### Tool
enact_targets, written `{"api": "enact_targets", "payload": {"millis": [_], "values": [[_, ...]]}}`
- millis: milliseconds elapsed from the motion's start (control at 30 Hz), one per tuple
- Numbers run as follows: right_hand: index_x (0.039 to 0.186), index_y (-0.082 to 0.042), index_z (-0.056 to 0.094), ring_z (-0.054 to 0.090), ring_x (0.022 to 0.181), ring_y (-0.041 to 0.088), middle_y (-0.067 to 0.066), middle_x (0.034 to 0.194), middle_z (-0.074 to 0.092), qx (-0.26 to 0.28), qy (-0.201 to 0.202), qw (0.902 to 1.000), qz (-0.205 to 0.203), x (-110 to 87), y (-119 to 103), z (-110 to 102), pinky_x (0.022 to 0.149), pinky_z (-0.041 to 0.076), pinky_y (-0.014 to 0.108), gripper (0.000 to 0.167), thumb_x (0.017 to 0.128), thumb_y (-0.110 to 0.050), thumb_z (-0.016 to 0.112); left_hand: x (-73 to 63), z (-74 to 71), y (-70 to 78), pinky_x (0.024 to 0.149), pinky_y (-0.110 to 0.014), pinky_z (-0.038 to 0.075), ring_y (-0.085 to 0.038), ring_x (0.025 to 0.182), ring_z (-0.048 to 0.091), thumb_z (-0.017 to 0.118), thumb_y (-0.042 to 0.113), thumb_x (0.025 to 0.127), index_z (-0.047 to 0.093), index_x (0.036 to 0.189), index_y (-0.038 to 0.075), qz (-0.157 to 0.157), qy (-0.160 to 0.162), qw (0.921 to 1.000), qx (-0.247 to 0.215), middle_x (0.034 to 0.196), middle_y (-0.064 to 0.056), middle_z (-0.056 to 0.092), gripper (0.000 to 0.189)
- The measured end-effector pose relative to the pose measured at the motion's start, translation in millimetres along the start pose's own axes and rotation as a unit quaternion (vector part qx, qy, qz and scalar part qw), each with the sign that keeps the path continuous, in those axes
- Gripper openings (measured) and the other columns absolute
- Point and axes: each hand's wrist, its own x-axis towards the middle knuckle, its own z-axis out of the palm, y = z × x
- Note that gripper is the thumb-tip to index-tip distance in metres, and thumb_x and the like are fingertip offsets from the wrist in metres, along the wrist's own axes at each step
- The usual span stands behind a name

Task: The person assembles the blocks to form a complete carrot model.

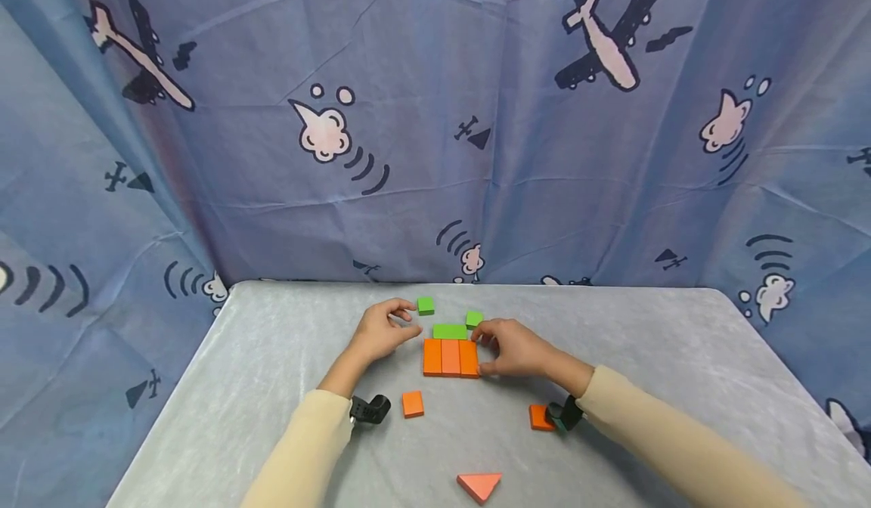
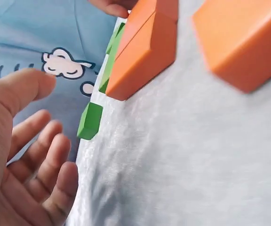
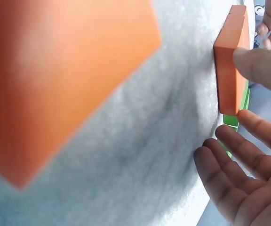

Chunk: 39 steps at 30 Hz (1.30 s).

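Observation:
Three upright rectangular orange blocks (image 1: 450, 357) lie side by side in a row, the middle one paler. A flat green block (image 1: 449, 332) lies along their far side. My right hand (image 1: 519, 348) is at the row's right end, thumb and index fingertips right at the corners of the rightmost orange block (image 3: 227, 80), other fingers loosely spread. To the left of the row hovers my left hand (image 1: 382, 332), fingers relaxed and apart with nothing between them. A small green block (image 1: 425, 306) stands just beyond its fingertips. Another small green block (image 1: 474, 319) is by the right index finger.
Nearer on the pale cloth-covered table (image 1: 286, 342) lie a square orange block (image 1: 412, 404), a second orange block (image 1: 539, 417) partly under the right wrist camera, and a salmon triangular block (image 1: 479, 485). A blue printed curtain (image 1: 408, 153) hangs behind the table's far edge.

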Motion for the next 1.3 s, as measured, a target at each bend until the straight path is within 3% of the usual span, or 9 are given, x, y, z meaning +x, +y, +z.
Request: {"api": "enact_targets", "payload": {"millis": [100,333,633,967,1100,1300], "values": [[0.107,-0.012,0.066,0.058,0.086,0.015,0.002,0.098,0.066,0.002,-0.006,0.9999,0.01,0.3,-0.3,-1.3,0.079,0.051,0.032,0.044,0.069,-0.023,0.085,9.5,1.1,5.2,0.059,-0.028,0.049,-0.014,0.075,0.059,0.076,0.023,0.081,0.066,0.117,0.012,-0.003,0.012,0.9994,0.032,0.107,-0.008,0.065,0.04],[0.108,-0.014,0.065,0.057,0.089,0.015,0.001,0.098,0.065,0.002,-0.014,0.9995,0.028,-0.8,-0.9,-2.7,0.081,0.05,0.034,0.051,0.066,-0.029,0.088,28.3,6.1,13.5,0.077,-0.034,0.051,-0.023,0.099,0.062,0.073,0.023,0.082,0.066,0.12,0.012,-0.01,0.031,0.9938,0.106,0.116,-0.007,0.061,0.039],[0.107,-0.014,0.065,0.056,0.088,0.014,0.0,0.098,0.065,-0.012,-0.012,0.9994,0.03,-0.8,-3.0,-1.9,0.082,0.05,0.034,0.051,0.066,-0.03,0.088,42.4,17.1,11.8,0.096,-0.04,0.046,-0.024,0.11,0.059,0.072,0.02,0.083,0.068,0.117,0.013,-0.041,0.037,0.9908,0.123,0.116,-0.008,0.064,0.035],[0.108,-0.014,0.064,0.057,0.09,0.015,0.0,0.098,0.065,-0.007,-0.016,0.9994,0.031,1.2,-4.7,-0.7,0.084,0.05,0.036,0.051,0.066,-0.029,0.088,46.1,24.4,6.2,0.092,-0.04,0.047,-0.021,0.105,0.059,0.07,0.02,0.085,0.064,0.124,0.017,-0.061,0.061,0.9852,0.148,0.112,-0.003,0.064,0.04],[0.108,-0.015,0.064,0.057,0.09,0.015,0.0,0.098,0.064,-0.005,-0.023,0.9987,0.044,1.5,-4.2,0.5,0.085,0.05,0.036,0.051,0.066,-0.029,0.088,46.7,26.0,4.6,0.088,-0.038,0.048,-0.018,0.098,0.06,0.069,0.019,0.086,0.067,0.119,0.017,-0.06,0.059,0.9846,0.154,0.107,0.0,0.066,0.033],[0.107,-0.017,0.063,0.056,0.09,0.015,0.0,0.099,0.064,-0.003,-0.026,0.998,0.057,2.1,-3.3,1.6,0.086,0.05,0.036,0.051,0.066,-0.031,0.089,43.9,27.1,2.4,0.09,-0.039,0.048,-0.02,0.102,0.061,0.067,0.019,0.089,0.066,0.117,0.015,-0.047,0.055,0.9811,0.18,0.109,-0.003,0.065,0.028]]}}
